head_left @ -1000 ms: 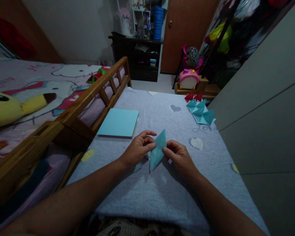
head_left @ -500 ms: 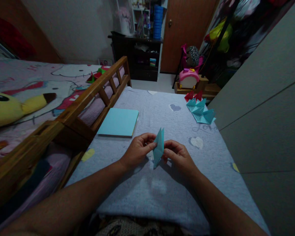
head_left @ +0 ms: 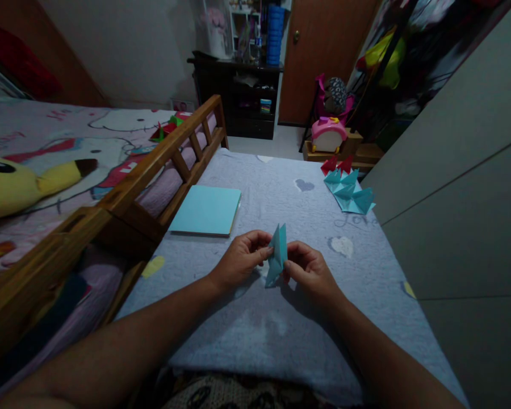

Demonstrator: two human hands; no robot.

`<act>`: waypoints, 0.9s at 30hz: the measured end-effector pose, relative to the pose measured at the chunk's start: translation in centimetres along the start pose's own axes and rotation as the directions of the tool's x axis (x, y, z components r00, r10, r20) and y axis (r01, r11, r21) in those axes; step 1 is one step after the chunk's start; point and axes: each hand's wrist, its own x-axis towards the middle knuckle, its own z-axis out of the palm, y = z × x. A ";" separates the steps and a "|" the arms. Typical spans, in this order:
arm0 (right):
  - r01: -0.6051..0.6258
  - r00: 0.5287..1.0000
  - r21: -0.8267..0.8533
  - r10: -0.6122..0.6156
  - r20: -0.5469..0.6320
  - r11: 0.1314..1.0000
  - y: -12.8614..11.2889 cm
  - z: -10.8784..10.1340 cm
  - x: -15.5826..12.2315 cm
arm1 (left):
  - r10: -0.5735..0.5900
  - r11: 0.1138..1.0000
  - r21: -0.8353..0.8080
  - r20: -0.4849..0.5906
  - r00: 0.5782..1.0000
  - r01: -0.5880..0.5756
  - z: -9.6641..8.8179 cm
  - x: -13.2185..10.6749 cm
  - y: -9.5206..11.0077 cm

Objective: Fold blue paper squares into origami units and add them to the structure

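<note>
Left hand (head_left: 239,262) at 9 o'clock, right hand (head_left: 310,271) at 3 o'clock pinch the teal origami piece (head_left: 277,254); keeping both grips near its crease should fold sharper.

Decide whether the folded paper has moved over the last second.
Yes. The paper has swung upright, its lower tip shifting slightly right, toward the white heart.

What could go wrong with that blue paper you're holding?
The left hand and right hand pinch the folded teal paper from both sides; squeezing hard could crumple or tear it. The room is dim, so a crease might go crooked. The other folded teal pieces lie near the edge of the bedspread and might slide off.
</note>
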 end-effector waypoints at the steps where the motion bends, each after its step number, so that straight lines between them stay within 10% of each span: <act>1: 0.021 0.999 -0.042 -0.022 -0.026 0.999 0.0 0.1 0.0 | 0.007 1.000 0.003 0.001 1.000 -0.007 0.1 0.0 0.0; 9: 0.210 0.965 -0.395 -0.255 -0.065 0.894 0.2 0.3 -0.5 | 0.094 0.989 0.117 -0.031 0.995 -0.089 0.4 -0.6 -0.3; 16: 0.568 0.738 -0.636 -0.666 0.112 0.522 -0.3 0.5 -0.6 | 0.427 0.844 0.355 0.007 0.904 -0.402 0.2 -1.3 0.2; 27: 0.629 0.639 -0.705 -0.734 0.229 0.327 -0.3 0.1 -1.3 | 0.643 0.672 0.407 0.094 0.760 -0.619 -0.2 -1.6 0.2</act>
